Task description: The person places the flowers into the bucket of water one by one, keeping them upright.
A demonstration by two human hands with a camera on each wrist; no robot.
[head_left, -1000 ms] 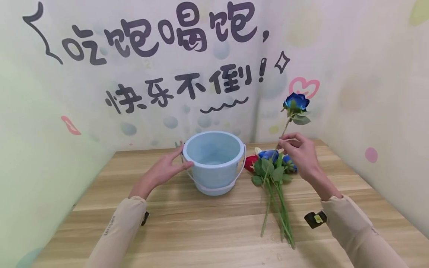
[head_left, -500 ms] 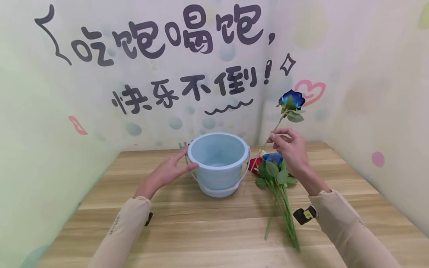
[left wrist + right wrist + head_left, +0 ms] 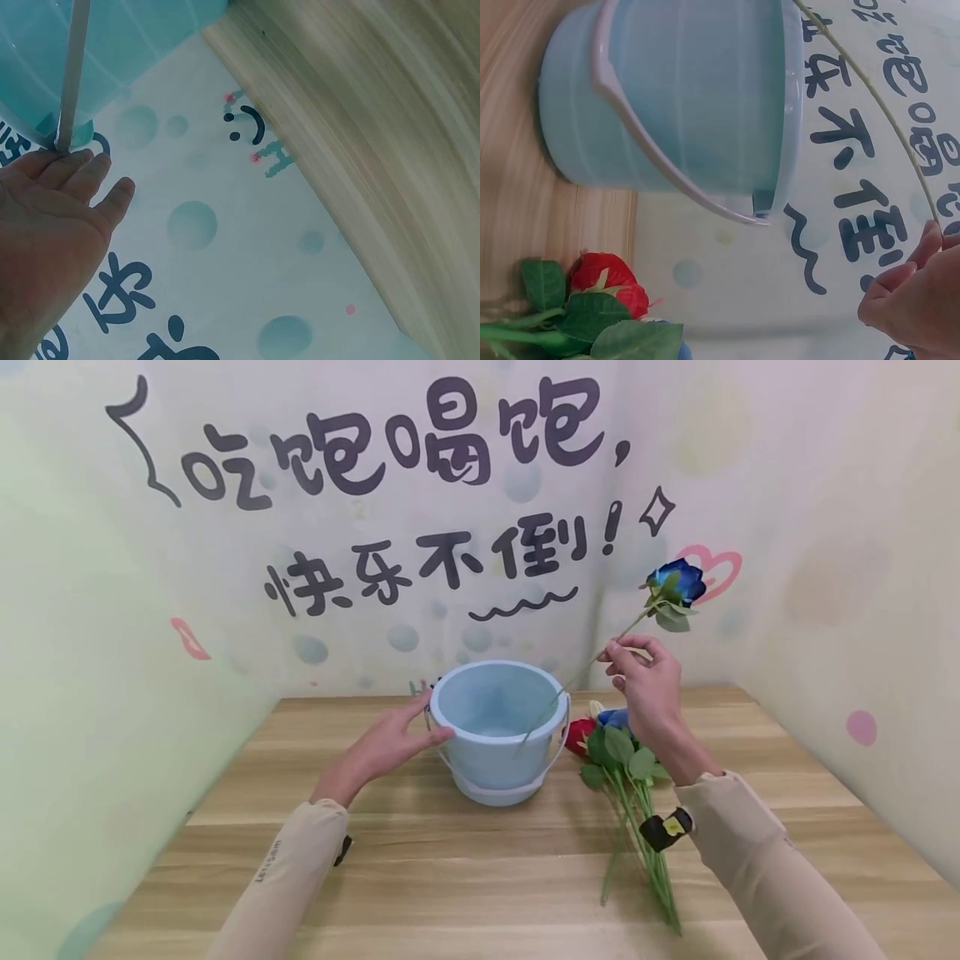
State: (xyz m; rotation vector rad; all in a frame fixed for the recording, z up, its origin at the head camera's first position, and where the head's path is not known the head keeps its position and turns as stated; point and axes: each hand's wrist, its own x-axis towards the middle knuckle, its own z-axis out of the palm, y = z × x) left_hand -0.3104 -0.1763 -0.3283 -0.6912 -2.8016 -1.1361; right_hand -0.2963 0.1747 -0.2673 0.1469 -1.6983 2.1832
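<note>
A light blue bucket (image 3: pixel 498 760) stands upright on the table. At its left rim rests my left hand (image 3: pixel 390 742), fingers extended and thumb on the rim; the left wrist view shows the fingers (image 3: pixel 79 169) by the handle's end. My right hand (image 3: pixel 651 689) pinches the stem of a blue rose (image 3: pixel 677 582) between thumb and fingers, right of and above the bucket. The bloom points up and right, and the stem (image 3: pixel 889 112) slants down-left to the bucket's right rim. Whether its lower end is inside or in front of the bucket, I cannot tell.
Several flowers lie right of the bucket on the wooden table (image 3: pixel 450 877), among them a red rose (image 3: pixel 580 737) and a blue one (image 3: pixel 615 718), their green stems (image 3: pixel 652 860) toward the front. Behind the table is a wall (image 3: pixel 375 643) with dark lettering.
My right hand has moved left with the blue rose, whose stem has tilted and swung from over the lying flowers to the bucket's rim. My left hand has stayed at the bucket.
</note>
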